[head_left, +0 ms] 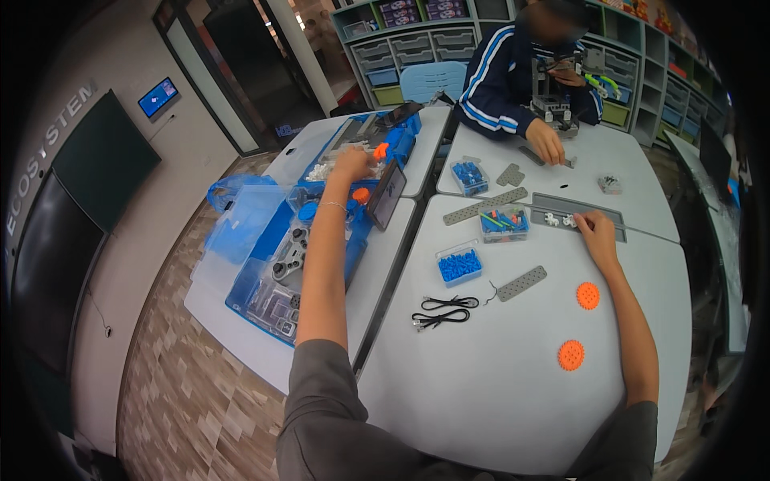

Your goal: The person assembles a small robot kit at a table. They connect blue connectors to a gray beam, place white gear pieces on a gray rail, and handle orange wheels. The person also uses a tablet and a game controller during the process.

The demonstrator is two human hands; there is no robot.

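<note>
In the head view, we see the left hand (351, 163) stretched over the far blue case (413, 124), fingers lowered beside a heap of small white parts (319, 172); we cannot tell whether it grips anything. An orange part (380, 151) lies just beside it. The right hand (595, 234) is at the grey tray (579, 210) on the desk (473, 385), its fingers narrowed at a white connector (568, 220); we cannot tell if it is pinched or only touched. A second white connector (551, 219) lies in the tray, to the left.

Left of the tray we find a clear box of mixed pieces (507, 237) and, nearer, a clear box of blue pegs (465, 280). A grey perforated plate (521, 284) and black cables (439, 318) lie close by. Two orange gears (588, 296) lie left of the right forearm. Under the left forearm sits a game controller (290, 255) in the near blue case (238, 298). Across from us, a person in a striped jacket (491, 84) reaches toward the desk.
</note>
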